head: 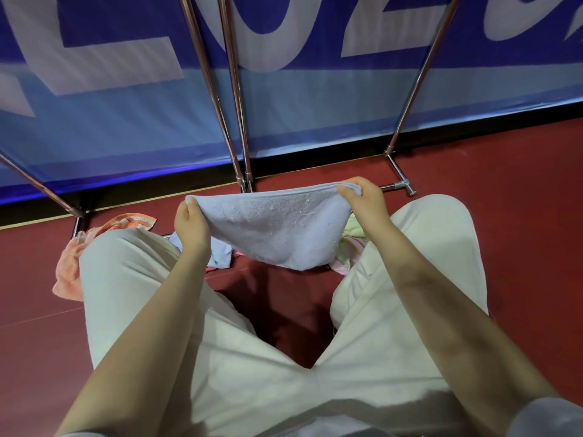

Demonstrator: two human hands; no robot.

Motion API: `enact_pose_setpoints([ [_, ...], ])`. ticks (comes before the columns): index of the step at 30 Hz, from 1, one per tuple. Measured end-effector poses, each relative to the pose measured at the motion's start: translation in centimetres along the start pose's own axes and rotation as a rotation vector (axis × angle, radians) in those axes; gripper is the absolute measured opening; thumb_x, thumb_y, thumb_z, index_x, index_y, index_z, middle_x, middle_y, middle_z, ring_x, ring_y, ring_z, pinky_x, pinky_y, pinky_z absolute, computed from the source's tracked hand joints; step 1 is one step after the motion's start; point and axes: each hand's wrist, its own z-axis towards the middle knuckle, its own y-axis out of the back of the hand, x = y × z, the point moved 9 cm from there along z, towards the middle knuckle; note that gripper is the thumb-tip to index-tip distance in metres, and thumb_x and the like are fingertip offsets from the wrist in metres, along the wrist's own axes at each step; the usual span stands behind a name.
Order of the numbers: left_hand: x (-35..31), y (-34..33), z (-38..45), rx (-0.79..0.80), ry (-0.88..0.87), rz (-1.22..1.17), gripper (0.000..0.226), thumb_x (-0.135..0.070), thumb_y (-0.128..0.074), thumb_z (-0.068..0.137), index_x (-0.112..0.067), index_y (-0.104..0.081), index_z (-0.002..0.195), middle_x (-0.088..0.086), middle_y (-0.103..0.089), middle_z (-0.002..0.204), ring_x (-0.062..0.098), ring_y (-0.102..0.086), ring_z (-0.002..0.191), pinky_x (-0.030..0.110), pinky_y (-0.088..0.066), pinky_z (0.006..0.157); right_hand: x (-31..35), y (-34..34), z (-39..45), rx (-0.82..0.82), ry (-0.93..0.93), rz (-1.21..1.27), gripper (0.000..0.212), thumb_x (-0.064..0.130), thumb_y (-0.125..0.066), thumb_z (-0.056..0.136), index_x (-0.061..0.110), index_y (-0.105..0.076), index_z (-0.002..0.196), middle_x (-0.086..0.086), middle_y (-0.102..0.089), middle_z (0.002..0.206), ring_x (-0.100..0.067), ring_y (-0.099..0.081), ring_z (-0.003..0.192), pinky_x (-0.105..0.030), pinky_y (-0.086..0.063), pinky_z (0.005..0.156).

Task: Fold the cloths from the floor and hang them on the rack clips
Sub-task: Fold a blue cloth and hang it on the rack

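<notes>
above the red floor [473,171] between the knees, light blue towel [277,228] pinched at its top corners by left hand [189,222] and right hand [362,200], likely to sag unevenly if either pinch slips.

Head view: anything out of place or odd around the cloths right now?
Nothing damaged. The left hand and right hand pinch the top corners of the light blue towel. The other cloths lie crumpled on the red floor: an orange cloth beside the left knee, a blue cloth, and pale green and pink ones behind the towel.
</notes>
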Motion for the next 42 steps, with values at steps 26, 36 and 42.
enact_pose_setpoints([
  [26, -1.4, -7.7, -7.8, 0.367, 0.246, -0.278, 0.033, -0.038, -0.052, 0.093, -0.010, -0.069, 0.097, 0.006, -0.065, 0.085, 0.017, -0.060, 0.081, 0.031, -0.047, 0.074, 2.0, -10.3, -2.2, 0.173, -0.114, 0.192, 0.017, 0.008, -0.055, 0.091, 0.016, -0.067, 0.082, 0.008, -0.060, 0.073, 0.000, -0.054, 0.064, -0.011, -0.041, 0.060],
  [36, -0.8, -7.9, -7.7, 0.345, 0.390, -0.325, 0.046, -0.038, -0.046, 0.099, -0.001, -0.060, 0.122, 0.012, -0.065, 0.100, 0.020, -0.059, 0.095, 0.029, -0.045, 0.084, 3.4, -13.0, -3.2, 0.338, -0.150, 0.218, 0.027, -0.005, -0.043, 0.094, -0.005, -0.059, 0.116, -0.023, -0.062, 0.116, -0.023, -0.063, 0.089, -0.025, -0.056, 0.078],
  [42, -0.9, -7.9, -8.1, 0.328, 0.337, -0.253, 0.037, -0.038, -0.046, 0.099, -0.007, -0.066, 0.102, 0.004, -0.064, 0.079, 0.016, -0.060, 0.078, 0.026, -0.048, 0.071, 3.7, -11.3, -2.6, 0.215, 0.052, -0.009, 0.011, 0.003, -0.059, 0.087, 0.008, -0.068, 0.088, 0.004, -0.061, 0.075, 0.000, -0.059, 0.063, -0.011, -0.046, 0.068],
])
